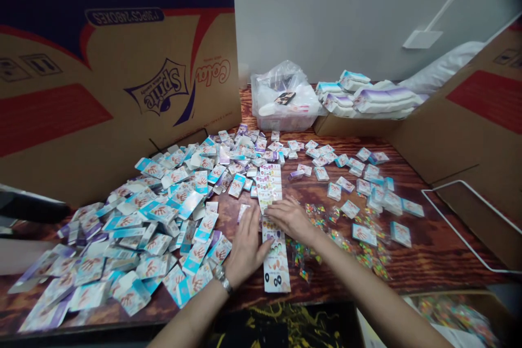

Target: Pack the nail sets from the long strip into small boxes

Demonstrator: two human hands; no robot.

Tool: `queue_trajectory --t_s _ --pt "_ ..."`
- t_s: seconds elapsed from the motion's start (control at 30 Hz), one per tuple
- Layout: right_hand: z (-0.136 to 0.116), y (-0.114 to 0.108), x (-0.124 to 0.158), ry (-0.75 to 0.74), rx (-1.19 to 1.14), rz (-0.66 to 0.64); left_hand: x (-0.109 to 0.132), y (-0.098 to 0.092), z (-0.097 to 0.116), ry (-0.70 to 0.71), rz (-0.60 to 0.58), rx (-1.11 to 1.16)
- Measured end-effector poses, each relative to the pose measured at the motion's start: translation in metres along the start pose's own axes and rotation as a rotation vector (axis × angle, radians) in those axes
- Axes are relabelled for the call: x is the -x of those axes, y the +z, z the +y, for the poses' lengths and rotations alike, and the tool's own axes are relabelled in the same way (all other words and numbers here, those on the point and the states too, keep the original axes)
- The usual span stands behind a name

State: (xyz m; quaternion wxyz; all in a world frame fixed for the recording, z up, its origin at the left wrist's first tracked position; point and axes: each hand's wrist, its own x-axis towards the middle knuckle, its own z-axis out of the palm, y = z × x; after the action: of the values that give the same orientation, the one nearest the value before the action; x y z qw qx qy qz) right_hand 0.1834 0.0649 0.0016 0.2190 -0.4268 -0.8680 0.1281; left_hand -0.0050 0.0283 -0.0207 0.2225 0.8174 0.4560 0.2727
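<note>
Even indoor light, faint shadow under the right hand (291, 218) — frame edges bowed

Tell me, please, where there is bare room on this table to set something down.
Bare wood shows between the scattered packets and the white wire frame. It is crowded left of the left hand, with heaped packets overlapping.

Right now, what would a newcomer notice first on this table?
A great heap of small white-and-blue packets spreads across the left of the wooden table. The left hand and right hand meet mid-table at long printed cards. A big Sprite carton stands behind the heap.
</note>
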Motion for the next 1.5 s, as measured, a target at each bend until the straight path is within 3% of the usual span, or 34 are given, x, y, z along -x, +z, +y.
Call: queue_trajectory --t_s 0.07,0.13,0.23,0.33,0.47,0.53,0.6,0.67,0.73,0.83,0.97,1.07,1.2,1.37,1.5 --pt "-0.012 -0.027 -0.005 -0.007 -0.201 -0.005 -0.011 -0.011 -0.001 -0.068 0.02 0.189" --pt "-0.019 -0.054 -0.012 0.038 -0.309 -0.017 -0.019 -0.018 0.0 -0.207 -0.057 0.523" --pt "-0.025 -0.077 -0.02 0.095 -0.251 0.151 -0.025 -0.019 0.004 -0.384 -0.143 0.864" --pt "-0.037 -0.071 -0.016 -0.021 -0.081 0.24 -0.027 -0.016 0.01 -0.473 -0.079 0.99" --pt "-0.062 -0.048 0.003 -0.317 0.158 0.108 -0.03 -0.028 0.012 -0.591 -0.027 1.24" --pt "-0.068 -0.042 0.009 -0.353 0.198 0.036 -0.031 -0.036 0.012 -0.643 -0.055 1.47" --pt "-0.066 -0.039 0.011 -0.294 0.157 -0.029 -0.03 -0.039 0.015 -0.656 -0.07 1.615" --pt "-0.06 -0.039 0.008 -0.199 0.039 -0.07 -0.027 -0.037 0.019 -0.62 -0.037 1.564" --pt "-0.051 -0.038 0.004 -0.093 -0.068 -0.03 -0.024 -0.033 0.024 -0.574 -0.023 1.453" --pt "-0.04 -0.036 -0.003 0.04 -0.068 0.083 -0.02 -0.032 0.028 -0.532 -0.123 1.406" --pt "-0.035 -0.028 -0.003 0.104 -0.07 0.113 -0.016 -0.039 0.025 -0.468 -0.239 1.298" --pt "-0.041 -0.02 0.004 0.013 0.088 0.153 -0.015 -0.036 0.02 -0.496 -0.171 1.142" --pt "-0.048 -0.01 0.017 -0.185 0.257 0.16 -0.017 -0.028 0.017 -0.715 -0.008 1.334" --pt "-0.038 -0.007 0.03 -0.273 0.314 0.119 -0.022 -0.03 0.023 -0.789 -0.13 1.484" --pt "-0.026 -0.005 0.032 -0.287 0.391 0.14 -0.029 -0.027 0.035 -0.812 -0.058 1.511"
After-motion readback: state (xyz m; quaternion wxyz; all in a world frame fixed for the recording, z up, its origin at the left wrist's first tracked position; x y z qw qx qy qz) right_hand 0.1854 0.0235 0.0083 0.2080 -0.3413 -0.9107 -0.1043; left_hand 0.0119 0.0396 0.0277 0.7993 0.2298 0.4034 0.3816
